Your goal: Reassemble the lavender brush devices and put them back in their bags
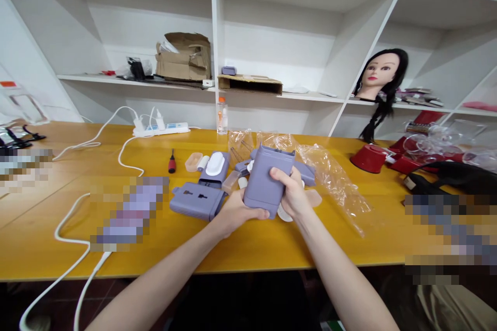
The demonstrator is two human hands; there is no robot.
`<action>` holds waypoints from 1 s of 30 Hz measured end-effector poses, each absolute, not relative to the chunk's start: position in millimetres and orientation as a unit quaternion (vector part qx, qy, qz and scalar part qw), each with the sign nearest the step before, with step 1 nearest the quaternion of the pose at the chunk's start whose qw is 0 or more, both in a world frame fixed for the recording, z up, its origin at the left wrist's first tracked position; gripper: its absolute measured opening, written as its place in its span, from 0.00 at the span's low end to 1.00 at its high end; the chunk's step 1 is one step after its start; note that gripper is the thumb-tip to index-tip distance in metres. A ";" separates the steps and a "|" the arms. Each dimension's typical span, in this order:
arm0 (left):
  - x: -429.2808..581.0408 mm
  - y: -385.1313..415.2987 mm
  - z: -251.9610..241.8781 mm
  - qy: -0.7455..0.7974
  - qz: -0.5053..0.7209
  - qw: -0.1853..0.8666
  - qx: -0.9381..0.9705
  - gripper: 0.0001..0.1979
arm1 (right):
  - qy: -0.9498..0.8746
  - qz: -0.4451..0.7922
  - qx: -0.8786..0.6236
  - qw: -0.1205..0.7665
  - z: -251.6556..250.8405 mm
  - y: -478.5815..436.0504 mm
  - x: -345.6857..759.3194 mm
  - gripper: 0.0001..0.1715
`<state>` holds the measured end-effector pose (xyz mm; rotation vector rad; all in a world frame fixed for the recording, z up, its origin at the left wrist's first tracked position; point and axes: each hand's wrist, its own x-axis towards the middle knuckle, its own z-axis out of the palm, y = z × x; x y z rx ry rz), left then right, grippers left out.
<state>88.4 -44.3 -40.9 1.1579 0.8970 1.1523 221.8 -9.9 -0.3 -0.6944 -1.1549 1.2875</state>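
Between my two hands is a purple plastic case (267, 178), held tilted above the table, its open end with a jagged edge facing up and away. My left hand (238, 212) grips its lower left corner, thumb along the bottom edge. My right hand (293, 191) closes on its right side, thumb pressed on the front face. Left of my hands lies another purple case (196, 200) with two dark slots. Behind that one, a white oval piece (215, 163) rests on a further purple part. Several small purple, white and translucent pieces lie partly hidden behind the held case.
Crumpled clear plastic bags (337, 181) spread behind and to the right. A red-handled screwdriver (172, 161), a power strip (166, 129) with white cables and a clear bottle (222, 116) stand farther back. Red items (368, 157) and a black strap (450, 178) lie at right.
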 end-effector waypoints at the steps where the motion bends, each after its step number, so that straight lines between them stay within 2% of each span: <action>1: 88.9 -45.1 -40.9 0.384 0.503 0.593 0.498 0.18 | -0.500 0.557 -0.298 0.592 1.1 -9.5 222.6 0.18; 8: 89.1 -49.8 -37.7 0.370 0.498 0.616 0.486 0.14 | -0.533 0.658 -0.231 0.480 17.6 -12.0 221.6 0.20; 14: 84.5 -47.0 -41.2 0.309 0.537 0.629 0.469 0.11 | -0.501 0.613 -0.233 0.565 19.1 -20.6 212.4 0.21; 18: 87.3 -49.5 -42.8 0.323 0.534 0.619 0.478 0.17 | -0.515 0.615 -0.204 0.561 17.9 -22.9 215.6 0.23; 23: 95.3 -54.0 -41.7 0.368 0.547 0.586 0.472 0.17 | -0.500 0.598 -0.244 0.577 17.6 -19.5 216.5 0.22; 27: 90.4 -49.9 -41.8 0.366 0.531 0.599 0.475 0.17 | -0.484 0.602 -0.231 0.592 16.2 -16.0 212.8 0.16; 30: 85.0 -46.8 -42.8 0.349 0.512 0.612 0.492 0.19 | -0.489 0.609 -0.231 0.580 15.8 -12.7 213.5 0.17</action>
